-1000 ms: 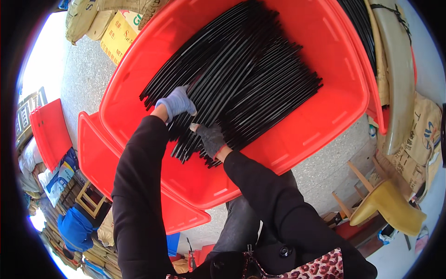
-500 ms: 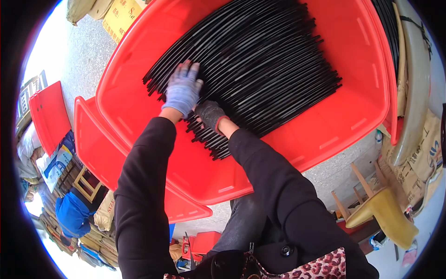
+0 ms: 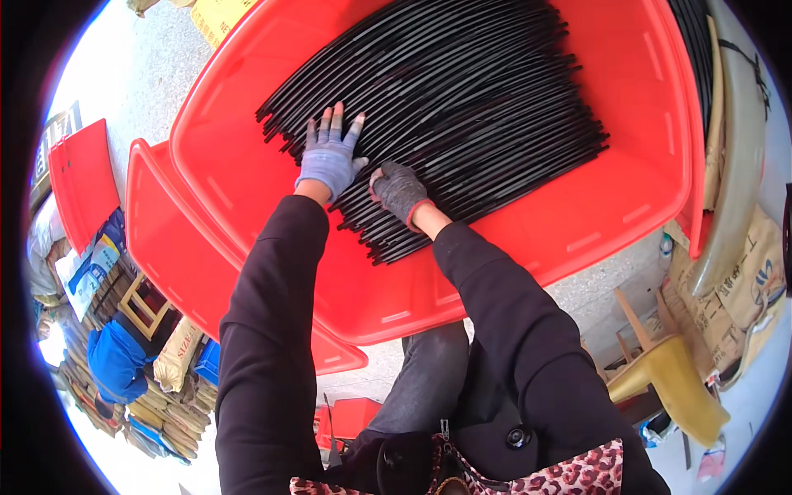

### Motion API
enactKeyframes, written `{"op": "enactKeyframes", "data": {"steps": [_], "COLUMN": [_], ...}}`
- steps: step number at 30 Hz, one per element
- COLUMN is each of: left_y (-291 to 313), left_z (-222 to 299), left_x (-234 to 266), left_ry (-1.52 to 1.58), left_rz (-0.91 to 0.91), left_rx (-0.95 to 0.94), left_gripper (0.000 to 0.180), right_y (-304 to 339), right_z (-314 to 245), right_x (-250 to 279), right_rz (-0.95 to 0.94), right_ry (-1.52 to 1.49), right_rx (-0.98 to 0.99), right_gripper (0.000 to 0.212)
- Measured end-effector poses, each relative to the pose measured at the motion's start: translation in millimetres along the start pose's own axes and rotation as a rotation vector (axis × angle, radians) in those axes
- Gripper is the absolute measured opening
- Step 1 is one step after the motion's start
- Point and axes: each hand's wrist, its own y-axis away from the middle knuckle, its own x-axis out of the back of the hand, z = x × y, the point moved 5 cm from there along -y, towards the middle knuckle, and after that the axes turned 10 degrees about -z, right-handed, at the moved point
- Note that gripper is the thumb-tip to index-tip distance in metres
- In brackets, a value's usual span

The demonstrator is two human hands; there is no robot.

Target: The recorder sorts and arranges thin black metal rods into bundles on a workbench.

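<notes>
We locate the black tubes [image 3: 478, 107] inside the red bin [image 3: 631, 194], where they form a broad layer of nearly parallel lengths, slightly bowed and running obliquely from lower left to upper right. Their ends make a staggered edge at the left; red surface shows between that edge and the near wall.

We position our left hand [image 3: 329, 158] palm down over the left ends of the tubes, fingers spread wide, in a pale blue glove with exposed fingertips. We place our right hand [image 3: 399, 193] just beside it, toward the lower part of the layer. Its fingers, in a dark grey glove, are curled in a narrow posture; we cannot tell whether a tube is gripped. Tubes extend beyond both hands toward the upper right.

Left of the bin, and partly beneath its rim, we find a second red container [image 3: 169, 243]. At the upper right, outside the bin wall, we note a separate black bundle [image 3: 691, 54] beside a grey curved piece [image 3: 747, 136].
</notes>
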Motion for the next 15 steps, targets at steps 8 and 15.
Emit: {"op": "enactKeyframes", "data": {"steps": [8, 15], "left_y": [22, 28], "left_z": [36, 21], "left_x": [-11, -32], "left_ry": [-0.143, -0.343], "left_rz": [0.105, 0.079], "left_rx": [-0.313, -0.339], "left_gripper": [0.060, 0.053], "right_y": [57, 110], "right_z": [6, 14], "right_x": [7, 6], "right_rz": [0.065, 0.113], "right_ry": [0.162, 0.117], "right_rx": [0.186, 0.330], "right_gripper": [0.009, 0.008]}}
